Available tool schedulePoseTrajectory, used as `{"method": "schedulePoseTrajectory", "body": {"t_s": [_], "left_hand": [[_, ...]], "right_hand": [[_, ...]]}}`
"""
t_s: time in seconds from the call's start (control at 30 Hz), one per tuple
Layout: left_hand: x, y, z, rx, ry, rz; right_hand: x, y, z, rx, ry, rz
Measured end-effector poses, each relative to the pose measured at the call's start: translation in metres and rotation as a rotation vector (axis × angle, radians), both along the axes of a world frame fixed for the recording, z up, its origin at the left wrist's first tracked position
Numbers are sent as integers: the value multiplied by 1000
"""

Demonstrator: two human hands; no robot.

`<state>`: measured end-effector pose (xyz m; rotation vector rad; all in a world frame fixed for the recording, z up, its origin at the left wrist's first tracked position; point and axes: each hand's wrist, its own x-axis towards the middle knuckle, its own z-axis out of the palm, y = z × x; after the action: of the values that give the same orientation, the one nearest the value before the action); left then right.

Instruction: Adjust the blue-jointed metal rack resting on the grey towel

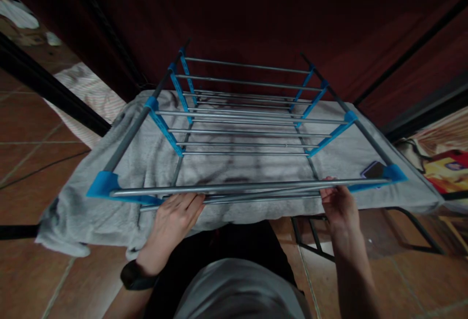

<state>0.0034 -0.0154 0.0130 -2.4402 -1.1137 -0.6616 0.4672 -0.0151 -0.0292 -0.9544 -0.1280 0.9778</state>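
A rack [252, 85] of grey metal rods with blue plastic connectors, seemingly a shoe rack, lies on a grey blanket. At its near side, my left hand [179, 216] is closed over a metal rod [149, 207] just below the front crossbar [146, 191], left of the middle. My right hand [340, 207] grips from below near the right end of the rods, fingertips curled up beside the crossbar. Several thin rods run close together between my hands, so which one each hand holds is partly hidden. Blue corner pieces [104, 185] cap both near ends.
The grey blanket [87, 216] covers the raised surface under the rack. A dark phone-like object [373, 169] lies by the right near corner. Dark red fabric [241, 12] hangs behind. Black metal bars [54, 85] stand at the sides, and a black metal frame [318, 241] is below.
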Motion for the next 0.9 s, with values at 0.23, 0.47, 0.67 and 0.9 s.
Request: {"method": "schedulePoseTrajectory", "body": {"t_s": [0.23, 0.47, 0.67, 0.9], "left_hand": [[9, 15, -11, -91, 25, 54], [-3, 37, -20, -249, -32, 29], [-17, 46, -31, -239, -32, 33], [-30, 56, -45, -205, 23, 82]], "right_hand": [[8, 15, 4, -85, 20, 22], [10, 19, -4, -10, -41, 158], [9, 18, 1, -14, -63, 171], [-1, 21, 11, -72, -86, 175]]}}
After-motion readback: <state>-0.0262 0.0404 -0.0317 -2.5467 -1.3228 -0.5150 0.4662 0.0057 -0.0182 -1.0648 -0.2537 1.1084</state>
